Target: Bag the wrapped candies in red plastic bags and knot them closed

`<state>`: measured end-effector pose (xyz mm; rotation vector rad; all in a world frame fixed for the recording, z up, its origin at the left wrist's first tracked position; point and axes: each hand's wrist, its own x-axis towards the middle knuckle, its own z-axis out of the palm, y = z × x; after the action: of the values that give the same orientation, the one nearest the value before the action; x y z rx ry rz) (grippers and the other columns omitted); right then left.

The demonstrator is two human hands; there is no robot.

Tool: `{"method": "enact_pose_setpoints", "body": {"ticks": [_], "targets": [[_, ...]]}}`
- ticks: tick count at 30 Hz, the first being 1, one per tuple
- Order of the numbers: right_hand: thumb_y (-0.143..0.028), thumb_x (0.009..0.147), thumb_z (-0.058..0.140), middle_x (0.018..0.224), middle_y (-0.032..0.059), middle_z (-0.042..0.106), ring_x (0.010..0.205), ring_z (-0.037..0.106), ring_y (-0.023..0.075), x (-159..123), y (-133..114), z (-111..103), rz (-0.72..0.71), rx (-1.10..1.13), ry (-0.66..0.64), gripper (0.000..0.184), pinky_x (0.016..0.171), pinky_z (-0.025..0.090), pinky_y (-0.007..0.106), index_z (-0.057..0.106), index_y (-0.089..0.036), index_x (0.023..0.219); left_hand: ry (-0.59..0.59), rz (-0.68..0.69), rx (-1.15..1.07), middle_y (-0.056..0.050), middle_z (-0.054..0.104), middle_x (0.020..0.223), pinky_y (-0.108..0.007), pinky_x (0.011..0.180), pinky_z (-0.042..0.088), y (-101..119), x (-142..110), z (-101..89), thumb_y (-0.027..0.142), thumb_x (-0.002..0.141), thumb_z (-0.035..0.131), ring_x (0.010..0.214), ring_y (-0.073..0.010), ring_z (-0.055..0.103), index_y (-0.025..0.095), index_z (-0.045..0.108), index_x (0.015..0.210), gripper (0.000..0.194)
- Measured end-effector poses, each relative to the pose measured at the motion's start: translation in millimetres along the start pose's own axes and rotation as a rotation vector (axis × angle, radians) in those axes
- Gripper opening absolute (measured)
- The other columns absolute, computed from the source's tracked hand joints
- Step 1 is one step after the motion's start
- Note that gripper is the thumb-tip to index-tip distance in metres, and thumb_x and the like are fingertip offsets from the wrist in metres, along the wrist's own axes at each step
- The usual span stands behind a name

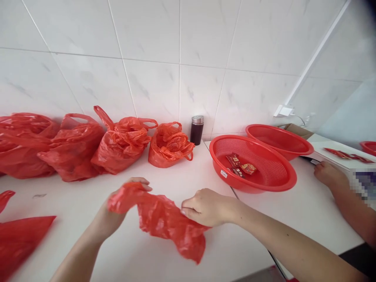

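A thin red plastic bag (169, 217) is stretched crumpled between my two hands above the white table (147, 258). My left hand (110, 215) is closed on its left end, and the film drapes over part of the fingers. With the fingers folded in, my right hand (207, 205) pinches the bag's upper right edge. To the right of that hand stands a red perforated plastic basket (276, 172) holding a few small snack packets (249, 168). Several filled red bags (120, 145) line the wall behind my hands, the rightmost small bag (169, 147) with its mouth open.
A dark bottle with a metal lid (197, 131) stands by the wall. Behind the near basket sits a second red basket (279, 141). Another person's hand (327, 174) rests at the right, near red packets (349, 155). More red plastic (23, 241) lies lower left.
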<state>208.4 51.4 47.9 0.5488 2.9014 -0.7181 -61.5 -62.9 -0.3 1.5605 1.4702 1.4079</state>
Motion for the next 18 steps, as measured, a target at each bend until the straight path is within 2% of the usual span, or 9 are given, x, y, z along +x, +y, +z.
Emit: {"method": "enact_pose_setpoints", "body": {"ticks": [2, 4, 8, 10, 12, 15, 18], "targets": [[-0.026, 0.092, 0.047, 0.070, -0.0008, 0.066, 0.067, 0.058, 0.0154, -6.6, 4.0, 2.2, 0.046, -0.024, -0.018, 0.024, 0.065, 0.038, 0.026, 0.067, -0.022, 0.080, 0.112, -0.063, 0.024, -0.006, 0.059, 0.123, -0.032, 0.084, 0.055, -8.8, -7.9, -14.5, 0.044, 0.082, 0.065, 0.110, -0.0279, 0.059, 0.032, 0.076, 0.093, 0.019], [-0.025, 0.091, 0.051, 0.080, -0.0007, 0.071, 0.073, 0.062, 0.0153, -10.0, 2.7, 1.2, 0.071, 0.033, 0.061, 0.019, 0.069, 0.041, 0.026, 0.070, -0.024, 0.090, 0.138, -0.131, 0.025, -0.006, 0.059, 0.125, -0.033, 0.082, 0.057, -9.9, -14.5, -19.5, 0.045, 0.080, 0.067, 0.105, -0.0276, 0.062, 0.032, 0.076, 0.092, 0.020], [-0.027, 0.092, 0.056, 0.101, 0.0014, 0.072, 0.090, 0.064, 0.0142, -2.8, -16.7, 0.0, -0.058, 0.205, 0.354, 0.015, 0.081, 0.045, 0.025, 0.067, -0.022, 0.101, 0.201, -0.141, 0.062, -0.008, 0.063, 0.119, -0.036, 0.087, 0.056, 3.3, -17.8, -2.4, 0.046, 0.082, 0.065, 0.110, -0.0290, 0.061, 0.029, 0.075, 0.093, 0.023], [-0.029, 0.091, 0.060, 0.103, 0.0023, 0.071, 0.093, 0.063, 0.0147, 4.2, -30.0, 3.5, -0.126, 0.241, 0.408, 0.018, 0.083, 0.045, 0.025, 0.067, -0.021, 0.105, 0.242, -0.106, 0.076, -0.007, 0.065, 0.114, -0.035, 0.088, 0.055, 11.9, -16.0, 10.0, 0.044, 0.083, 0.064, 0.110, -0.0278, 0.061, 0.028, 0.074, 0.094, 0.022], [-0.029, 0.090, 0.061, 0.101, 0.0020, 0.072, 0.091, 0.063, 0.0154, 9.7, -40.7, 9.6, -0.182, 0.235, 0.377, 0.020, 0.083, 0.045, 0.026, 0.068, -0.022, 0.108, 0.237, -0.056, 0.043, -0.006, 0.066, 0.109, -0.034, 0.085, 0.056, 19.1, -14.2, 18.6, 0.042, 0.084, 0.064, 0.104, -0.0253, 0.063, 0.028, 0.074, 0.095, 0.020], [-0.024, 0.091, 0.059, 0.102, -0.0008, 0.072, 0.092, 0.064, 0.0148, 12.1, -48.0, 20.8, -0.266, 0.251, 0.262, 0.023, 0.086, 0.043, 0.025, 0.067, -0.026, 0.113, 0.206, -0.007, -0.033, -0.005, 0.063, 0.106, -0.030, 0.074, 0.057, 24.1, -13.5, 23.0, 0.040, 0.085, 0.064, 0.092, -0.0216, 0.064, 0.028, 0.073, 0.096, 0.019], [-0.022, 0.092, 0.053, 0.091, -0.0024, 0.072, 0.079, 0.063, 0.0142, 9.3, -47.0, 30.8, -0.190, 0.255, 0.167, 0.027, 0.076, 0.044, 0.025, 0.061, -0.027, 0.117, 0.236, -0.031, -0.075, -0.005, 0.061, 0.108, -0.027, 0.067, 0.056, 20.7, -14.5, 21.2, 0.039, 0.086, 0.062, 0.090, -0.0211, 0.063, 0.028, 0.072, 0.096, 0.019]]}}
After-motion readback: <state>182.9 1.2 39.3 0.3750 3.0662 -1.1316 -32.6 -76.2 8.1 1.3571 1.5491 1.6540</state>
